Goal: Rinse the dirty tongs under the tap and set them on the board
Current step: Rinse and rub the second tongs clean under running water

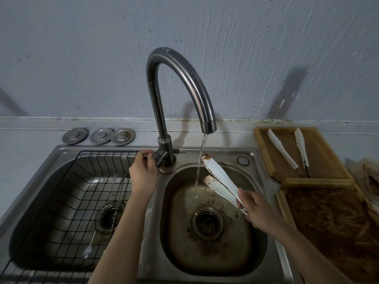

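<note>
- Tongs [220, 181]: white, brown-stained at the tips, held right of centre frame over the right sink basin [256, 253], tips just beside the water stream [200, 162].
- Right hand [257, 210]: fingers curled round the tongs' hinge end.
- Left hand [143, 173]: fingers pinch the tap lever [158, 157].
- Procedure: shift both stained tips fully into the stream and rotate to flush inner faces.
- Destination: board [264, 152], upper right, already carrying two tongs.
</note>
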Available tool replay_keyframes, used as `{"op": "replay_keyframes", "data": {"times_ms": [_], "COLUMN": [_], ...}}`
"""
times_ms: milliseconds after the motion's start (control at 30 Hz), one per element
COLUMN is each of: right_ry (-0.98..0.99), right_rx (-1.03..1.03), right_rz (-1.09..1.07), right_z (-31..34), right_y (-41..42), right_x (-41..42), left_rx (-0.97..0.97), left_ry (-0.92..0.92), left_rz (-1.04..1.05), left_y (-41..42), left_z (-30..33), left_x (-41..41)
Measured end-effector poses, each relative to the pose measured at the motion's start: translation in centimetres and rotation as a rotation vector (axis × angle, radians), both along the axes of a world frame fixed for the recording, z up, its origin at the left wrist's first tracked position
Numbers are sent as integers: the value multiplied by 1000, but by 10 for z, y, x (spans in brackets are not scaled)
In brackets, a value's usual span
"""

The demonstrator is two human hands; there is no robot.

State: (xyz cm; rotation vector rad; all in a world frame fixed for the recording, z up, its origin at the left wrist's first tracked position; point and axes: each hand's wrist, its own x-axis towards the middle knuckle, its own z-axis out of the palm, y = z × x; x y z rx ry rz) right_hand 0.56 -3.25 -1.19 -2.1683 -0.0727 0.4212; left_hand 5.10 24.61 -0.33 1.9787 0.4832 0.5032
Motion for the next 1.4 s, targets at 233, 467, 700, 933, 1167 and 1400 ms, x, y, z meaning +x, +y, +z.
{"op": "replay_keyframes", "data": {"times_ms": [233, 467, 700, 933, 1167, 1400], "right_ry": [4, 33, 185, 262, 503, 520], "right_rx": [-11, 5, 30, 18, 174, 126], "right_rz": [12, 43, 32, 7, -68, -44], "right_z": [2, 9, 12, -4, 0, -1], "right_y": [1, 7, 39, 48, 34, 27], "right_x": [-4, -11, -11, -5, -6, -8], "left_rx": [18, -78, -396, -421, -1072, -1294], "left_ry": [1, 69, 197, 294, 512, 464], "left_rz": [4, 30, -56, -247, -302, -7], "left_y": [0, -10, -87, -99, -99, -100], "left_z": [-3, -9, -34, -30, -30, -33], "left_x": [0, -5, -54, -58, -34, -15]}}
